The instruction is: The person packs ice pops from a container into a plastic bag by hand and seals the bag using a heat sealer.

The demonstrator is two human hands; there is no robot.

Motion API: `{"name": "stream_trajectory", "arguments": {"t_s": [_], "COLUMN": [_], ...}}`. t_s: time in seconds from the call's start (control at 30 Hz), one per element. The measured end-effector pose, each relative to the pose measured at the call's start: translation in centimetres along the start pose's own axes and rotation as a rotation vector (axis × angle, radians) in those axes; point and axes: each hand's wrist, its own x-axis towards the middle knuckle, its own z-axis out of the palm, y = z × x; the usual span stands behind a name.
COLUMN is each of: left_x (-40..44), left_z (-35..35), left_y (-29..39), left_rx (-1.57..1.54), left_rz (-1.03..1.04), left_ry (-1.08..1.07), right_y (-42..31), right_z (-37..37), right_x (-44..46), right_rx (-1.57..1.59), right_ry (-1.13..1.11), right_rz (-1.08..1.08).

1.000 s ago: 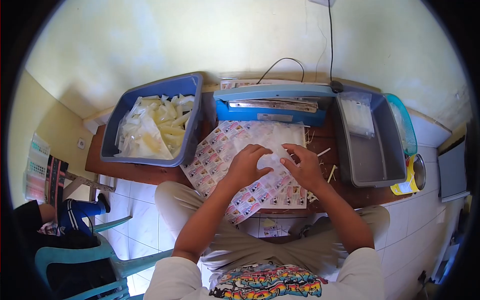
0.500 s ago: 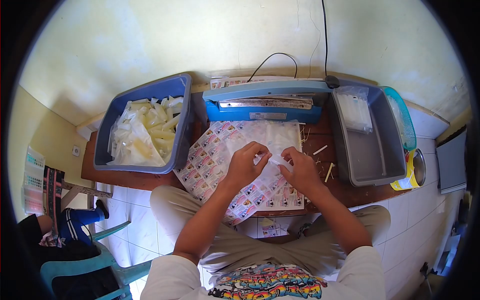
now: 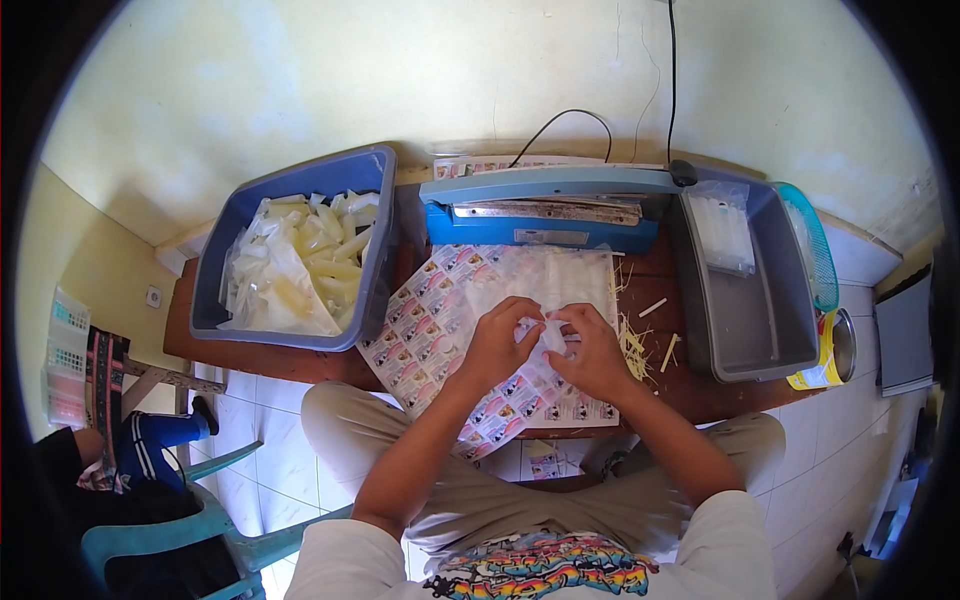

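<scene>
My left hand (image 3: 500, 343) and my right hand (image 3: 592, 352) meet over the printed paper sheets, fingers closed on a clear plastic bag (image 3: 548, 337). The bag bunches up between them, and its lower part is partly hidden by the fingers. Just behind my hands, more clear plastic with pale contents (image 3: 577, 275) lies flat on the printed sheets (image 3: 425, 335). Beyond that stands a blue impulse sealer (image 3: 545, 228), its long light-blue arm raised above the sealing bar.
At left, a grey-blue bin (image 3: 365, 325) holds many pale-yellow filled plastic tubes (image 3: 335, 245). A grey bin (image 3: 765, 362) at right contains a packed clear bag (image 3: 722, 235). Thin yellowish scraps (image 3: 635, 350) litter the wooden table. A yellow can (image 3: 825, 360) and a teal basket (image 3: 820, 250) stand farther right.
My hands have come closer together, and the right hand's fingers have closed on the plastic bag. The whole view has shifted slightly.
</scene>
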Motion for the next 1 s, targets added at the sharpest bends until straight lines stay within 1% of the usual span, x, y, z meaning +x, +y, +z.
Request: {"name": "stream_trajectory", "arguments": {"t_s": [0.07,0.13,0.23,0.3,0.33,0.4,0.43,0.5,0.53,0.6,0.77,0.83,0.87,0.93,0.97,1.0], "left_x": [-0.2,-0.3,-0.3,-0.4,-0.4,-0.2,-0.2,-0.3,-0.3,-0.4,-0.4,-0.3,-0.2,-0.2,-0.2,-0.3], "left_z": [-0.1,-0.3,0.0,0.0,0.0,-0.1,-0.2,-0.4,-0.4,-0.5,-0.7,-0.9,-0.8,-0.3,-0.1,0.2], "left_y": [-0.4,-0.6,-0.8,-0.9,-0.8,-0.8,-0.8,-0.6,-0.6,-0.5,0.1,1.0,1.0,0.4,0.1,-0.3], "left_rx": [-0.012,0.011,0.038,0.046,0.057,0.069,0.081,0.076,0.065,0.066,0.038,0.073,0.074,-0.047,-0.045,0.022], "left_rz": [-0.042,-0.083,-0.033,-0.05,-0.067,-0.053,-0.042,-0.048,-0.053,-0.047,-0.018,-0.092,-0.091,-0.219,-0.22,-0.114], "left_ry": [0.004,-0.037,-0.035,-0.048,-0.058,-0.081,-0.104,-0.11,-0.116,-0.115,-0.121,-0.133,-0.131,-0.03,-0.026,0.018], "right_y": [0.1,0.4,0.3,-0.6,-0.4,-0.1,-0.4,-1.0,-0.9,-0.3,1.6,2.0,2.2,2.3,2.4,2.0], "right_z": [0.3,0.5,0.3,-0.1,-0.1,0.0,0.0,-0.1,-0.1,-0.2,-0.5,-0.3,-0.3,-0.1,0.1,0.2], "right_x": [-0.2,-0.3,0.3,0.5,0.6,0.9,0.9,0.8,1.1,1.7,2.4,2.5,2.6,2.6,2.7,2.8], "right_rx": [-0.012,-0.027,-0.125,-0.225,-0.226,-0.492,-0.489,-0.691,-0.692,-0.674,-0.652,-0.648,-0.673,-0.697,-0.706,-0.713], "right_ry": [-0.012,-0.023,-0.006,-0.128,-0.127,-0.02,-0.019,0.141,0.14,0.3,0.207,0.18,0.187,0.194,0.197,0.2], "right_rz": [-0.019,-0.038,-0.094,0.149,0.149,0.056,0.054,-0.071,-0.073,-0.252,-0.182,-0.156,-0.153,-0.153,-0.164,-0.174]}}
